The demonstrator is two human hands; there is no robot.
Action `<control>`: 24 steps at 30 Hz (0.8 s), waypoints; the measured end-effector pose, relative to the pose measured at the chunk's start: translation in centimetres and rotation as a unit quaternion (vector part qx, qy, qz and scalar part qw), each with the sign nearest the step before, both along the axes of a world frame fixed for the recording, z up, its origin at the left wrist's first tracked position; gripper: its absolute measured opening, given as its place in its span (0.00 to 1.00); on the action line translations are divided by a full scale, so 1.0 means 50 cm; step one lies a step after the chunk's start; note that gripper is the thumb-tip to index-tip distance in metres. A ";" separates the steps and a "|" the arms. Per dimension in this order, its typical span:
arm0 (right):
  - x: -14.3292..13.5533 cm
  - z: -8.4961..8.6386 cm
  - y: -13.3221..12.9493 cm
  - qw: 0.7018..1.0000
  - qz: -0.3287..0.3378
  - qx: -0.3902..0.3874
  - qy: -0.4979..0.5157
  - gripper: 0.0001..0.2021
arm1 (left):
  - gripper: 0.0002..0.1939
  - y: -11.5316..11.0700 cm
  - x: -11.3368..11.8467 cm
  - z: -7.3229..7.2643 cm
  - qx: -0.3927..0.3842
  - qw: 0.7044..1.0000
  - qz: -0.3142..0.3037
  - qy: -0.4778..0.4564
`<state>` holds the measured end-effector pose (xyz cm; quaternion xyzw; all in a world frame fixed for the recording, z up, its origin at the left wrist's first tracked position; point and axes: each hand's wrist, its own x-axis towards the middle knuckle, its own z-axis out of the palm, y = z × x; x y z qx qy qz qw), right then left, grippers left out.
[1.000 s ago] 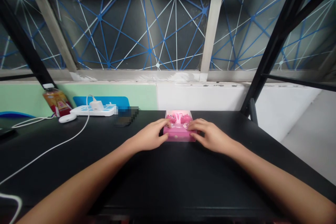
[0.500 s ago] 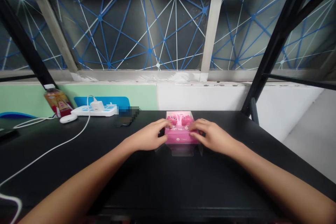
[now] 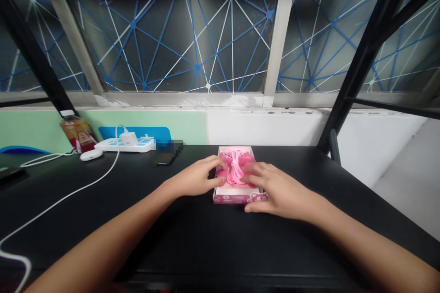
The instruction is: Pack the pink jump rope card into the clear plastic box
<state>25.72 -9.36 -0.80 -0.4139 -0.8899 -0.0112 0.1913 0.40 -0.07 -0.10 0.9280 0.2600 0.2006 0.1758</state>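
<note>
A shallow pink and white box (image 3: 229,199) lies on the black table, its top open. Inside is a bundle of pink cord (image 3: 235,169) with pink, animal-like shaped pieces at both sides; it looks like a skipping rope. My left hand (image 3: 197,176) grips the left edge of the box, with its curled fingers and thumb reaching over the side. Over the right half of the box, my right hand (image 3: 278,190) has its fingers apart at the cord. Its thumb lies in front of the box's front right corner. My right hand hides the box's right side.
Along the back left stand a bottle of amber drink (image 3: 78,132), a white power strip (image 3: 137,145) with a charger plugged in, and a white case (image 3: 91,154). A dark phone (image 3: 165,158) lies nearby. A white cable (image 3: 87,185) crosses the table's left side. Black frame posts (image 3: 357,68) rise behind.
The pink cover over the front of the box has come open, baring the cord and the front wall. My right hand has shifted toward me; my left hand has stayed nearly still.
</note>
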 end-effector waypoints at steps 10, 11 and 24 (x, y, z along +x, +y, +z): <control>-0.047 0.015 -0.053 0.973 0.175 -0.150 0.010 0.09 | 0.12 0.036 0.018 -0.037 -0.009 0.990 0.132 -0.058; -0.046 0.015 -0.056 0.963 0.196 -0.182 0.023 0.08 | 0.13 0.045 0.021 -0.041 -0.022 0.986 0.152 -0.065; -0.014 0.033 -0.029 0.963 0.122 -0.179 0.160 0.11 | 0.18 0.087 0.016 -0.046 0.030 0.989 0.139 -0.052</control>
